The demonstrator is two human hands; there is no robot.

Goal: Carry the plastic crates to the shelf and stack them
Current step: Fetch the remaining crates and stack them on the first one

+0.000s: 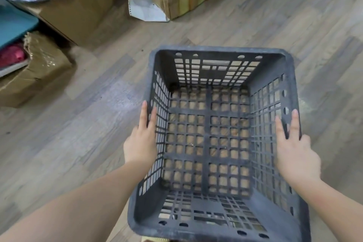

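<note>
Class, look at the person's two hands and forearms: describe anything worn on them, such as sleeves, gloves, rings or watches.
Nothing is worn. The left hand and right hand are bare, with no gloves, rings or watch showing. Both forearms are bare to the picture's edge, with no sleeve or wristband in view.

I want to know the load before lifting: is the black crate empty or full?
Empty: through the black crate lattice bottom only the wooden floor shows.
</note>
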